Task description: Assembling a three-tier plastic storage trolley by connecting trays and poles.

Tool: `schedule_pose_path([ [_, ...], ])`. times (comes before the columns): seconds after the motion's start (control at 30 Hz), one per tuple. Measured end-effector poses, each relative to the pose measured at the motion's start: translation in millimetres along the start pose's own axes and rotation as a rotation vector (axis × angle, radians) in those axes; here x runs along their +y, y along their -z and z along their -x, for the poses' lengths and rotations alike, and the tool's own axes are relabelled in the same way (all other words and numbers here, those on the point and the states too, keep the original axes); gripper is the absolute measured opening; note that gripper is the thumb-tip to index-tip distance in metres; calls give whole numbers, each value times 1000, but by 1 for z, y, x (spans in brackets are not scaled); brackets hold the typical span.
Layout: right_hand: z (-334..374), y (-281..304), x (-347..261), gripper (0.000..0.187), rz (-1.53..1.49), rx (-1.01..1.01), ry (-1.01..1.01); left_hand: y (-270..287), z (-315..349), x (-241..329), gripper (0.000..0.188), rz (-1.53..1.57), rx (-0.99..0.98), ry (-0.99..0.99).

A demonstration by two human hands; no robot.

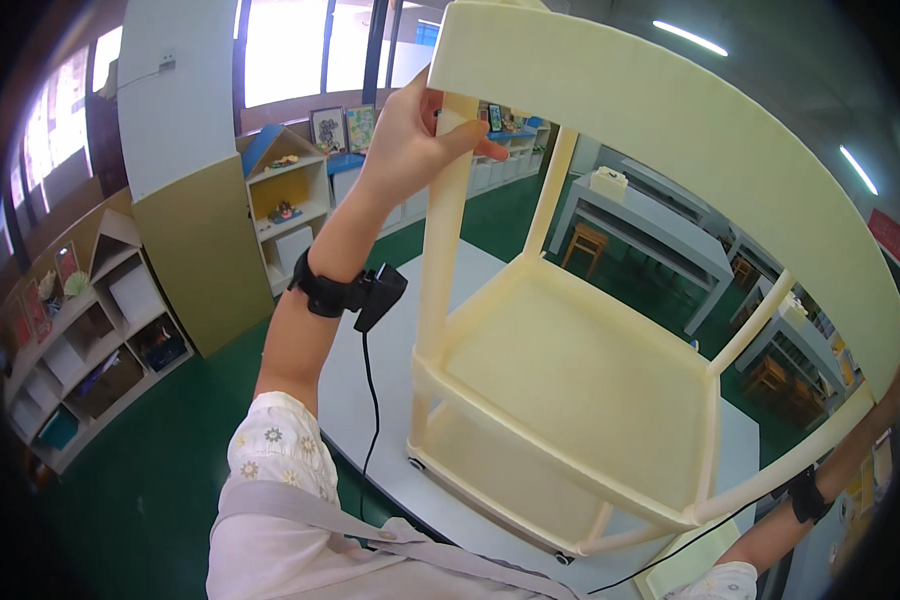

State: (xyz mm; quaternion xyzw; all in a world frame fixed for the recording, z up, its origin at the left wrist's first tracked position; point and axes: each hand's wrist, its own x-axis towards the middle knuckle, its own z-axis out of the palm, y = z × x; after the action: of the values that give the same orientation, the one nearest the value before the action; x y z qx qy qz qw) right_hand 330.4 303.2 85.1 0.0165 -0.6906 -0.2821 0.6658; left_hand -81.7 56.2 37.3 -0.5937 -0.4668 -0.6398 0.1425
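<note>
A cream plastic rolling cart (pixel 580 380) with tray shelves, corner posts and small casters stands on a light grey tabletop (pixel 370 370). The top tier (pixel 670 110) rises close in front of me and fills the upper right. My left hand (pixel 420 140) is wrapped round the upper left post (pixel 446 230), just under that tier, with the thumb on the near side. Along the cart's right side reaches my other arm; my right hand (pixel 898 385) lies by the tier's right end, at the dark picture rim, its fingers hidden. Both forearms carry black strapped devices with cables.
White shelf units (pixel 100 330) with toys and crafts line the left wall beside a tan board (pixel 205 260). Grey worktables (pixel 650 230) with wooden stools (pixel 584 248) stand on the green floor beyond the cart. A pale green flat piece (pixel 685 565) lies below the cart's right corner.
</note>
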Motion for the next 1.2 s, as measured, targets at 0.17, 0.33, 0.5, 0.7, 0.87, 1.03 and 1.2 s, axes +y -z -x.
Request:
schedule_pose_path([
  [0.17, -7, 0, -22, 32, -172, 37, -280, -2, 2, -2, 56, -134, 50, -35],
  [0.33, 4, -8, -11, 35, -343, 274, -669, -7, 8, -4, 71, -82, 156, -46],
  [0.5, 19, 2, 24, 34, -410, -13, -601, -20, 15, 11, 71, -56, 249, -221],
  [0.7, 20, -12, 27, 32, -410, -32, -604, -20, 15, 10, 69, -166, 324, -355],
  [0.87, 21, -14, 33, 32, -386, -21, -593, -17, 19, 14, 63, -302, 449, -357],
  [1.03, 20, -14, 33, 33, -409, -22, -633, -13, 26, 17, 51, -599, 487, -282],
  [1.2, 21, -12, 39, 33, -411, -13, -594, -11, 24, 14, 48, -721, 449, -395],
])
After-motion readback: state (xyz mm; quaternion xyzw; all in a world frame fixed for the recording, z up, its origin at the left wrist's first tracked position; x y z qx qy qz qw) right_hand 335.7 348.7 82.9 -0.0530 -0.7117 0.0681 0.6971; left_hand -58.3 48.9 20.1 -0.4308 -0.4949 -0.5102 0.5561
